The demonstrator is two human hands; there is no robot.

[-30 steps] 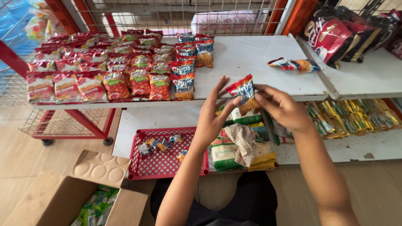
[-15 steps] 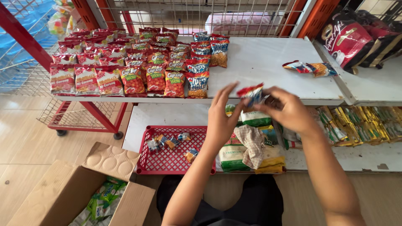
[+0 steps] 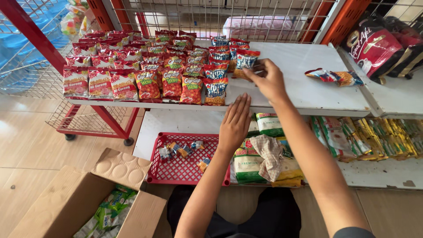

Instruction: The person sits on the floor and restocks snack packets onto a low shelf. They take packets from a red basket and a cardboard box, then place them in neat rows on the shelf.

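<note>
My right hand (image 3: 268, 79) reaches over the upper white shelf (image 3: 304, 94) and pinches a small blue and red snack packet (image 3: 245, 59) at the right end of the packet rows. My left hand (image 3: 235, 123) hovers flat with fingers together just below the shelf's front edge, holding nothing, above green and white bags (image 3: 269, 124). Rows of red and blue snack packets (image 3: 150, 66) cover the shelf's left half.
A red plastic basket (image 3: 185, 165) with a few small sweets sits on the lower shelf beside bags and a checked cloth (image 3: 269, 154). Loose packets (image 3: 335, 77) lie at the upper shelf's right. An open cardboard box (image 3: 83, 198) stands on the floor at left. Dark red bags (image 3: 374, 44) sit far right.
My right hand carried the packet from in front of me up and left onto the upper shelf beside the rows. My left hand let go of it and dropped below the shelf edge.
</note>
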